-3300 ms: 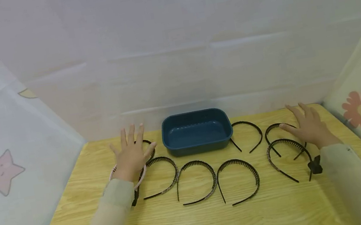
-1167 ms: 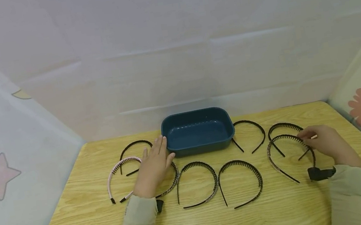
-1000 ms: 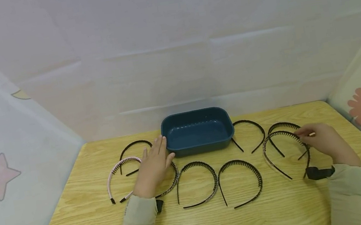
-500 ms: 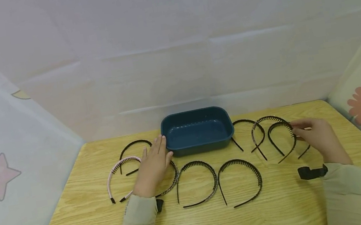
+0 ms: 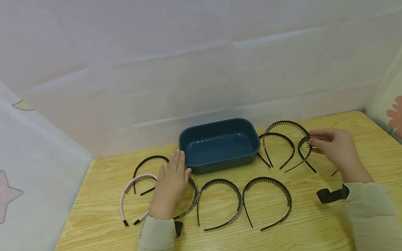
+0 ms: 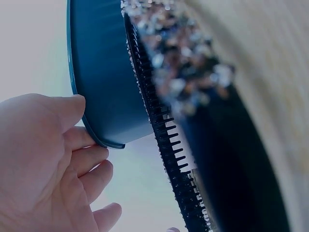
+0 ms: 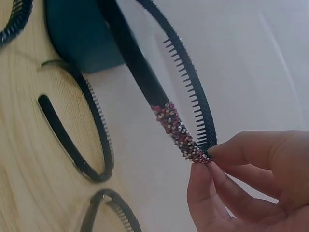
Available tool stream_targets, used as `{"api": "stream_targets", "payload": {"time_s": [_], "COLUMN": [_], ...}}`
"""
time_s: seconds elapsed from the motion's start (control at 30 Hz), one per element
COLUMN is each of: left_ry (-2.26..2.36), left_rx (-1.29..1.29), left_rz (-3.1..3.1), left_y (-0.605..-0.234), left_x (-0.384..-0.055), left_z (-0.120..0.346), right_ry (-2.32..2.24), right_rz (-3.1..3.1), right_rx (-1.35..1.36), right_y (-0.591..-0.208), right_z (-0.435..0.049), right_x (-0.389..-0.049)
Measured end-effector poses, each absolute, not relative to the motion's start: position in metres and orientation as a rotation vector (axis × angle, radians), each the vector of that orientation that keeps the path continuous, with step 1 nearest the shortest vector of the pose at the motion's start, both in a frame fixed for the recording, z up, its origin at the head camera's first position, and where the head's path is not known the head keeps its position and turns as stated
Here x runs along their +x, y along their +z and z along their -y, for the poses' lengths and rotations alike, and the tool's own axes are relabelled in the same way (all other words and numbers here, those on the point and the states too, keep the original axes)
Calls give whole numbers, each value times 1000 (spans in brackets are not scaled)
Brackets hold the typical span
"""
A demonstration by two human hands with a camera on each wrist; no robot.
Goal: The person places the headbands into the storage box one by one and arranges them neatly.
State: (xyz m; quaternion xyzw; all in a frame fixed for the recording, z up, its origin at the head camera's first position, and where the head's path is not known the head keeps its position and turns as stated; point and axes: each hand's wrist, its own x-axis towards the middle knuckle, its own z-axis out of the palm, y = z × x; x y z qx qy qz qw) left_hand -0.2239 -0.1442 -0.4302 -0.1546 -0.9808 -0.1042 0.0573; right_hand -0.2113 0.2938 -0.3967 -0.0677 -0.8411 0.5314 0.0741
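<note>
My right hand [image 5: 339,152] pinches a black toothed headband [image 5: 283,122] between thumb and fingers. In the right wrist view it grips the rhinestone-covered side of this headband [image 7: 176,129], which is raised off the table. At the left side of a dark blue plastic basin [image 5: 223,164], my left hand [image 5: 168,190] lies with fingers extended, fingertips at the rim. The left wrist view has those fingers [image 6: 91,159] against the basin wall [image 6: 101,82]. A glittery headband [image 5: 195,187] is partly hidden beneath the left hand.
A pink headband [image 5: 121,205] and a thin black one [image 5: 151,157] lie at left. Two toothed headbands [image 5: 240,198] [image 5: 287,199] lie in front of the basin. Black headbands [image 5: 293,152] [image 5: 307,165] lie right of it, under the held one. White cloth [image 5: 201,77] closes the back.
My right hand took hold of the front right headband, lifted it and carried it left and back towards the basin. My left hand had earlier moved right to the basin's rim, then stayed there.
</note>
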Motion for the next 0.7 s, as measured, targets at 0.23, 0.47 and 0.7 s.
{"api": "stream_targets", "payload": {"time_s": [0.23, 0.47, 0.7], "left_ry": [-322, -340, -349], "left_rx": [-474, -477, -479], "left_rz": [2967, 2964, 2949], "left_y": [-429, -430, -432], "left_x": [-224, -223, -223], "left_z": [144, 144, 143], "right_ry": [1737, 1867, 1920], "right_rz": [2420, 2360, 2305], "right_rx": [-185, -209, -140], "right_y": [-395, -392, -388], "right_z": [-279, -254, -225], "right_x": [-213, -220, -242]}}
